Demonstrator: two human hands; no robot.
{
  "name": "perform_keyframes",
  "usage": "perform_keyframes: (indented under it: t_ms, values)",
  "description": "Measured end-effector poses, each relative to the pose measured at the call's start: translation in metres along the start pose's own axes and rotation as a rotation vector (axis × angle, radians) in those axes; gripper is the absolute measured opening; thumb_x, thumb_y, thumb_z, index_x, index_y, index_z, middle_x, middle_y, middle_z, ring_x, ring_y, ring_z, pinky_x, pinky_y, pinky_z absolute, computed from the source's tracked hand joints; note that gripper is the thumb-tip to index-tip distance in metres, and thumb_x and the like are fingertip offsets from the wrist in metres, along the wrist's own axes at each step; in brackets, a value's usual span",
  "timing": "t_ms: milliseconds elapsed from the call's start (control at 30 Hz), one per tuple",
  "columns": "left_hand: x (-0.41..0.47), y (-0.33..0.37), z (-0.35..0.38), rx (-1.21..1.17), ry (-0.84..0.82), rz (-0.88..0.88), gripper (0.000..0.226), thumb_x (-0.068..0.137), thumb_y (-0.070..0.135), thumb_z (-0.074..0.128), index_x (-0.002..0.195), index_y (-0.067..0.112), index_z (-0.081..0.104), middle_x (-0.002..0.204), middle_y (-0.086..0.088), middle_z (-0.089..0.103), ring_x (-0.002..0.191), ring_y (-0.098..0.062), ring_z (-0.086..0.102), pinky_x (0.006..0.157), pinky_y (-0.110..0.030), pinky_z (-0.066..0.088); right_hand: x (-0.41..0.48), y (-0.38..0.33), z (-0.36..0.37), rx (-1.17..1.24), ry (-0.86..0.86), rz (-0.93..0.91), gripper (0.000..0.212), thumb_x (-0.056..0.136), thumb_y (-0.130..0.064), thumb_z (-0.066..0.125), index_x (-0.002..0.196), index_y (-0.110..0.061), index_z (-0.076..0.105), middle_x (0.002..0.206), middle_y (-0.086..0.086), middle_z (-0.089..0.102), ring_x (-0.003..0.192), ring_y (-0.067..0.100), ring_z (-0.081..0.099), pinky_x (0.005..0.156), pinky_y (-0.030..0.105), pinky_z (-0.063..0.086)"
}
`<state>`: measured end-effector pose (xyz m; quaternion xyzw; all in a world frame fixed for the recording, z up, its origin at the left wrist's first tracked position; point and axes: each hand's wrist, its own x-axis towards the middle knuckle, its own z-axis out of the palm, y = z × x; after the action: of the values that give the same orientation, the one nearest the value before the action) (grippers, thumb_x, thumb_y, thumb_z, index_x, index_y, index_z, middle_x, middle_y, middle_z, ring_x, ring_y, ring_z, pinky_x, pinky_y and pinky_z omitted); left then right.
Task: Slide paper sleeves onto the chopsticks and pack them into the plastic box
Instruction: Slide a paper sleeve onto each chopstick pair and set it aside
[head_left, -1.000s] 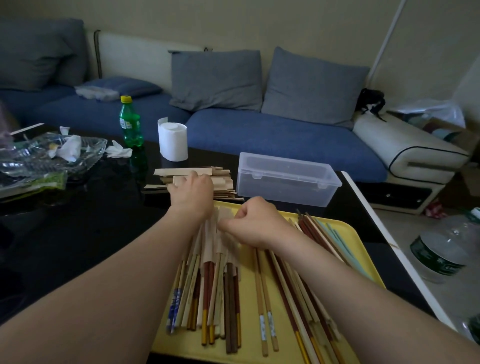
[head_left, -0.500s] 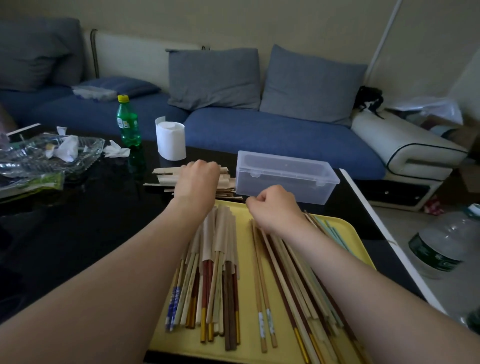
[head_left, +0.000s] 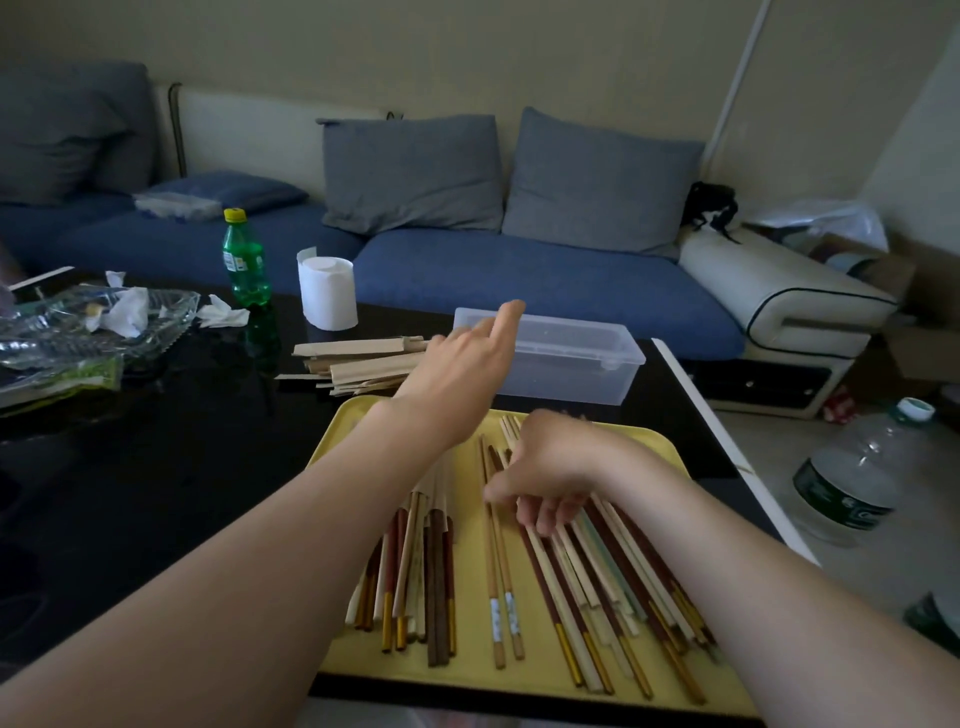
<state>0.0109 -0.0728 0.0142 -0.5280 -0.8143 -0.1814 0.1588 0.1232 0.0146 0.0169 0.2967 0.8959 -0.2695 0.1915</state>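
Bare chopsticks (head_left: 587, 561) lie loose on the yellow tray (head_left: 519, 680); paper sleeves (head_left: 358, 358) are stacked on the counter (head_left: 156, 467) beside the plastic box (head_left: 571, 358). Best to lift one matched pair, square the tips, then feed the narrow ends into a single sleeve. Right hand (head_left: 550, 467) palm-down, fingers curled onto the sticks, grip closed or not unclear; left hand (head_left: 462, 369) raised over the sleeves, fingers straight, grip empty.
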Motion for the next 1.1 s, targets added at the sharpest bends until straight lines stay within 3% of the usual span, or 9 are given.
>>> perform_keyframes:
  t_ms: [100, 200, 367, 500, 633, 733, 833, 967, 1100]
  values:
    - [-0.004, 0.008, -0.003, -0.158, -0.048, 0.009, 0.091, 0.087, -0.017, 0.056, 0.161, 0.014, 0.013, 0.15, -0.015, 0.049, 0.126, -0.031, 0.057, 0.098, -0.048, 0.054, -0.001, -0.007, 0.013, -0.029, -0.146, 0.07, 0.035, 0.101, -0.03, 0.077, 0.112, 0.001, 0.066, 0.092, 0.012, 0.083, 0.068, 0.02, 0.078, 0.063, 0.026, 0.063]
    - [-0.003, 0.009, 0.0, -0.249, -0.052, -0.069, 0.079, 0.091, -0.01, 0.064, 0.154, 0.013, 0.024, 0.142, -0.009, 0.05, 0.123, -0.024, 0.055, 0.098, -0.04, 0.056, -0.001, -0.009, 0.019, -0.033, -0.225, 0.153, 0.03, 0.104, -0.028, 0.073, 0.108, 0.0, 0.063, 0.105, 0.015, 0.082, 0.07, 0.019, 0.076, 0.061, 0.023, 0.061]
    - [-0.002, 0.003, 0.003, -0.471, -0.112, -0.299, 0.044, 0.095, 0.015, 0.074, 0.131, 0.019, 0.048, 0.119, -0.001, 0.061, 0.106, -0.019, 0.063, 0.07, -0.02, 0.052, -0.001, -0.01, 0.017, 0.037, -0.26, 0.233, 0.023, 0.105, -0.025, 0.072, 0.109, -0.003, 0.065, 0.083, 0.008, 0.075, 0.064, 0.015, 0.073, 0.047, 0.017, 0.055]
    - [-0.002, -0.007, 0.003, -0.623, -0.137, -0.361, 0.012, 0.094, 0.021, 0.076, 0.105, 0.019, 0.072, 0.102, 0.0, 0.074, 0.102, -0.017, 0.07, 0.08, -0.023, 0.058, -0.005, -0.012, 0.021, 0.071, -0.242, 0.207, 0.017, 0.104, -0.019, 0.07, 0.109, -0.004, 0.064, 0.081, 0.008, 0.074, 0.068, 0.016, 0.074, 0.045, 0.015, 0.05]
    - [0.0, -0.008, -0.001, -0.855, -0.104, -0.449, 0.01, 0.1, 0.018, 0.069, 0.103, 0.01, 0.074, 0.1, -0.011, 0.073, 0.085, -0.02, 0.077, 0.062, -0.018, 0.057, -0.009, -0.013, 0.018, 0.111, -0.224, 0.176, 0.02, 0.104, -0.013, 0.068, 0.119, 0.0, 0.066, 0.081, 0.009, 0.075, 0.065, 0.017, 0.074, 0.045, 0.017, 0.055]
    - [0.003, -0.007, -0.004, -1.016, -0.1, -0.482, 0.017, 0.107, 0.018, 0.058, 0.106, 0.006, 0.07, 0.089, -0.011, 0.069, 0.07, -0.02, 0.069, 0.067, -0.031, 0.061, -0.014, -0.007, 0.008, 0.162, -0.108, 0.103, 0.02, 0.103, -0.017, 0.065, 0.115, -0.002, 0.072, 0.074, 0.005, 0.074, 0.054, 0.013, 0.069, 0.045, 0.018, 0.052]
    - [0.006, -0.005, -0.006, -1.052, -0.112, -0.539, 0.018, 0.108, 0.026, 0.056, 0.116, 0.009, 0.057, 0.085, -0.009, 0.063, 0.065, -0.017, 0.061, 0.057, -0.031, 0.058, -0.017, 0.002, -0.004, 0.285, 0.204, 0.001, 0.028, 0.1, -0.026, 0.06, 0.103, -0.001, 0.072, 0.068, 0.009, 0.076, 0.048, 0.017, 0.068, 0.047, 0.024, 0.053]
    - [0.008, -0.004, -0.007, -0.803, -0.124, -0.513, 0.032, 0.099, 0.024, 0.071, 0.117, 0.015, 0.046, 0.098, -0.01, 0.065, 0.069, -0.015, 0.064, 0.047, -0.019, 0.051, -0.012, 0.013, -0.015, 0.328, 0.536, -0.112, 0.031, 0.105, -0.036, 0.052, 0.101, -0.008, 0.066, 0.079, 0.013, 0.078, 0.06, 0.026, 0.077, 0.068, 0.042, 0.068]
    - [0.005, -0.007, -0.003, -0.414, -0.062, -0.393, 0.03, 0.094, 0.026, 0.075, 0.108, 0.016, 0.051, 0.098, 0.001, 0.054, 0.079, -0.014, 0.058, 0.054, -0.018, 0.041, -0.013, 0.016, -0.017, 0.246, 0.638, -0.175, 0.029, 0.107, -0.029, 0.047, 0.09, -0.014, 0.063, 0.076, 0.01, 0.074, 0.055, 0.023, 0.075, 0.059, 0.035, 0.061]
